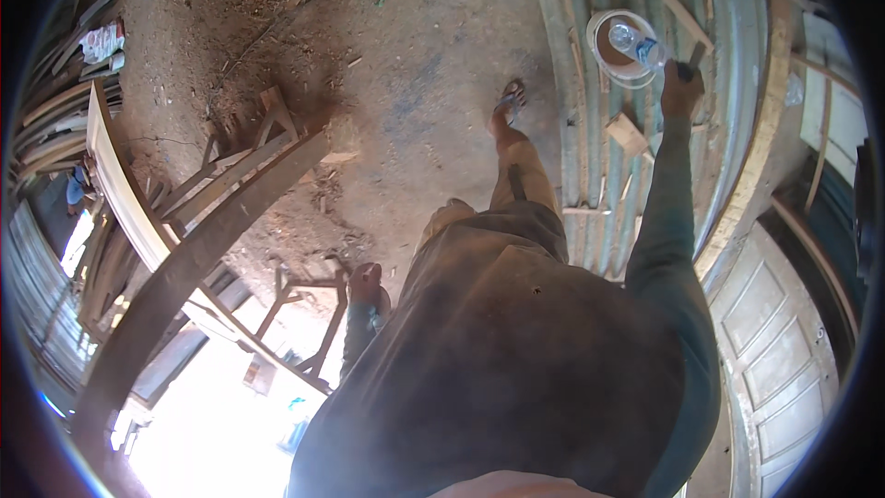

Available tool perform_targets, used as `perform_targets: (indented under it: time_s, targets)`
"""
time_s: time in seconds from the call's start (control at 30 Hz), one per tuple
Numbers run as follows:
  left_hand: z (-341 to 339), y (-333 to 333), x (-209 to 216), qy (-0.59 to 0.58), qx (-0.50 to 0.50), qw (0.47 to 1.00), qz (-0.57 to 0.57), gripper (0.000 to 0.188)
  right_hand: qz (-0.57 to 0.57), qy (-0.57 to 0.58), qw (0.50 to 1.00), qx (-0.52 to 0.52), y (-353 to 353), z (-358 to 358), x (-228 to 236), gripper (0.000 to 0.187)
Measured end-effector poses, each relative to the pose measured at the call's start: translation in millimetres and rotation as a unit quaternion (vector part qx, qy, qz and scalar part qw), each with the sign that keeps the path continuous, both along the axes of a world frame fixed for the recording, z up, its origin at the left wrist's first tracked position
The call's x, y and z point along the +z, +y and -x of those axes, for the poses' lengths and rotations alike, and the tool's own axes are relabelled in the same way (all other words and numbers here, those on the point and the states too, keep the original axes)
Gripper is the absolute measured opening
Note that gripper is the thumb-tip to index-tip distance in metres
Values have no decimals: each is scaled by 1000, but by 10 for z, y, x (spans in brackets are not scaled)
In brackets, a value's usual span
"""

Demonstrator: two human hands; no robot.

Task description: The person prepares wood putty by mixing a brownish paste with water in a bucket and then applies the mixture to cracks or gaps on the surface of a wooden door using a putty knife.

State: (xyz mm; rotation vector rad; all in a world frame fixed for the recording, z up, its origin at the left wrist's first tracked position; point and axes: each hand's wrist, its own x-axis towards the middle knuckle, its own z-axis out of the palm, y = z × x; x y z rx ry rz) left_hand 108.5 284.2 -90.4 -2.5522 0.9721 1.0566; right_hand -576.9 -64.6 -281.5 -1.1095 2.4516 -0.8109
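My right hand (682, 94), at the end of an outstretched arm, is closed around a dark, flat-ended tool (691, 63) whose kind I cannot make out. Just left of that hand, a clear plastic bottle (638, 44) lies across a white bucket (595, 37) with something brown inside. The bucket stands on corrugated metal sheeting (576, 143). My left hand (366, 284) hangs low beside my body, near a small wooden frame (309, 290). Its fingers are too blurred and hidden to read.
A long wooden beam (230, 207) on a trestle crosses the left side, next to stacked boards (60, 129). Wood chips litter the dirt floor (396, 65). A wood block (629, 134) and strips lie on the sheeting. A panelled white door (774, 350) is at the right.
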Motion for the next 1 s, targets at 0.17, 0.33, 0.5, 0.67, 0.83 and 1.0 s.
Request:
perform_targets:
  time_s: [0.17,0.33,0.5,0.67,0.83,1.0]
  targets:
    - [433,56,-88,-7,108,988,113,49,31,27,988,149,214,-866,959,46]
    - [693,99,109,2,132,968,214,49,153,-138,917,343,786,-2177,1434,45]
    - [742,1282,348,-11,182,939,292,74,-12,-155,785,600,1806,-3709,1910,31]
    - [792,2447,894,-137,179,914,337,101,-59,-194,549,811,3245,-5134,3015,33]
    - [687,3640,1113,-221,171,881,383,85,-104,-260,331,901,4409,-5941,3501,34]
    - [771,4185,1139,-170,334,867,327,63,-197,-251,256,912,5115,-6467,3605,53]
